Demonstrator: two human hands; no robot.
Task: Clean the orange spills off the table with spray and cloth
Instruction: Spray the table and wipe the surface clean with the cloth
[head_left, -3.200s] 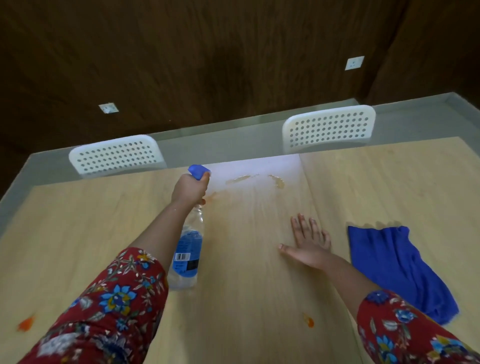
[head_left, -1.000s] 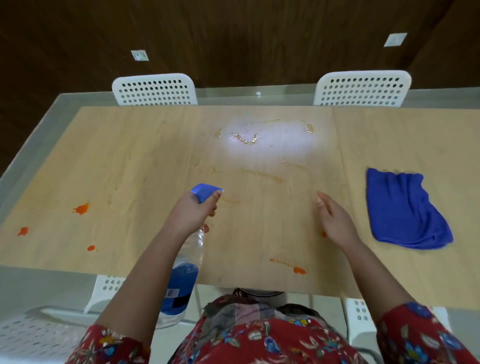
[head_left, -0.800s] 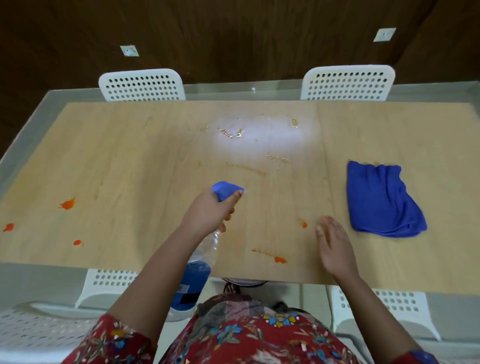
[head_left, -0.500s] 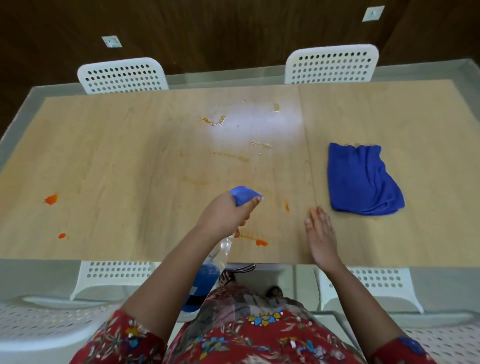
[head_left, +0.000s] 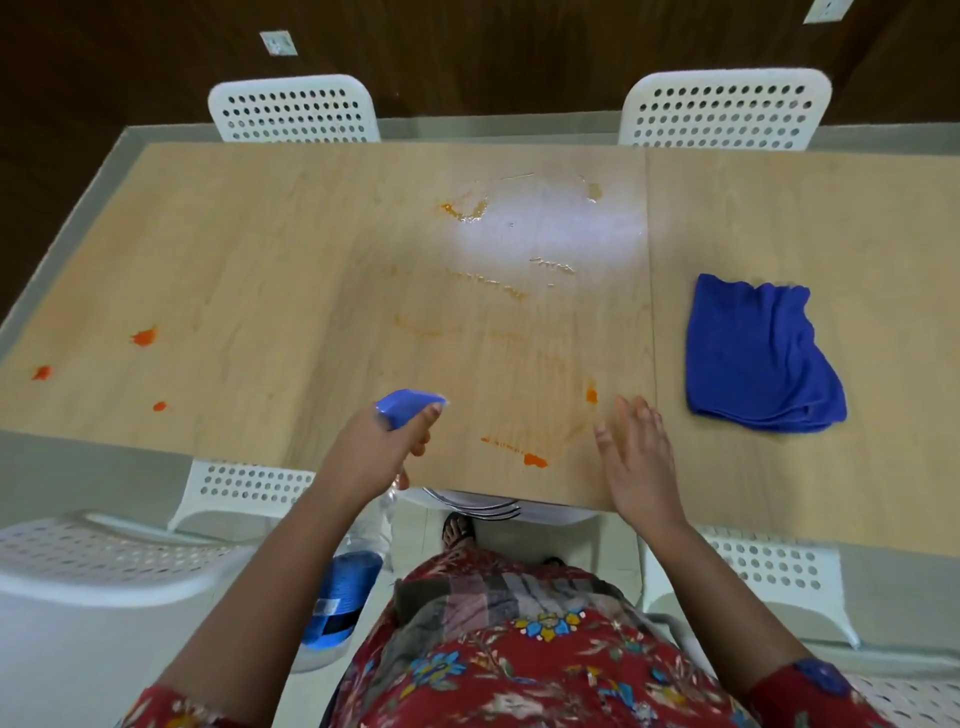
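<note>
My left hand (head_left: 375, 451) grips a clear spray bottle (head_left: 340, 597) by its blue trigger head, which points over the near edge of the wooden table (head_left: 270, 270). Orange spills lie just ahead of it: a blob (head_left: 535, 460) with a streak, and a small spot (head_left: 591, 395). More orange spots (head_left: 143, 336) sit at the left, and a wet smeared patch (head_left: 467, 210) further back. My right hand (head_left: 634, 457) hovers with straight fingers near the table's front edge. A crumpled blue cloth (head_left: 753, 358) lies to its right, untouched.
Two white perforated chairs (head_left: 293, 109) stand at the far side, and others (head_left: 244, 488) are tucked under the near edge. A seam (head_left: 649, 291) runs across the tabletop left of the cloth. Dark wood wall behind.
I have stepped back from the far wet patch. The bottle and my left hand have drawn back to the near edge, by the orange blob. My right hand has lifted off the table.
</note>
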